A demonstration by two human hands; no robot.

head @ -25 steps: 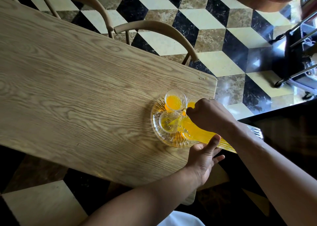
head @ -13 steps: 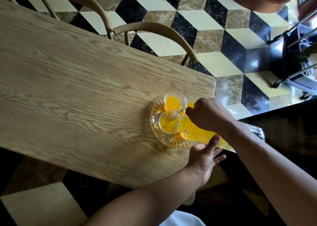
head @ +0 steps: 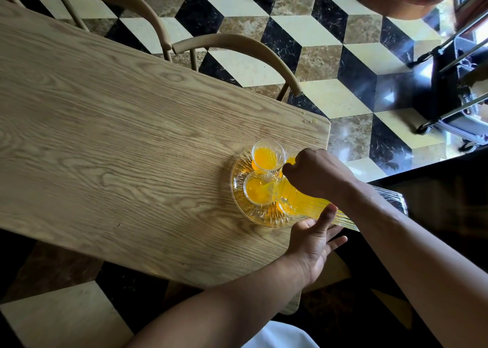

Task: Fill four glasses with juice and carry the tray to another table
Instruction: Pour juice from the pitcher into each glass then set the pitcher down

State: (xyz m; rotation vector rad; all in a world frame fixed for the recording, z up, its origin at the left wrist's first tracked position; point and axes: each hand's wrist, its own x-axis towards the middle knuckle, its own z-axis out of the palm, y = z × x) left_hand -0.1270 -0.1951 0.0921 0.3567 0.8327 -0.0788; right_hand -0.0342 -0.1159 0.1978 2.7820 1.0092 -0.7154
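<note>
A round cut-glass tray (head: 239, 205) sits near the right end of the wooden table (head: 118, 149). On it stand small glasses: the far one (head: 267, 155) holds orange juice, and juice streams into the left one (head: 258, 190). Another glass (head: 289, 209) with juice shows under the jug, and one more (head: 290, 160) is mostly hidden behind my right hand. My right hand (head: 317, 174) grips the top of a ribbed glass jug (head: 311, 206), tipped toward the left glass. My left hand (head: 315, 238) props the jug's body from below, thumb against its side.
Two curved wooden chair backs (head: 237, 44) stand along the table's far side. A few drops (head: 307, 120) lie near the table's far right corner. The floor has black, cream and brown tiles. A dark wheeled frame (head: 449, 104) stands at right. A dark surface (head: 435, 189) lies beside the table.
The juice in the left glass has risen as the pour goes on. Both hands and the jug have hardly moved.
</note>
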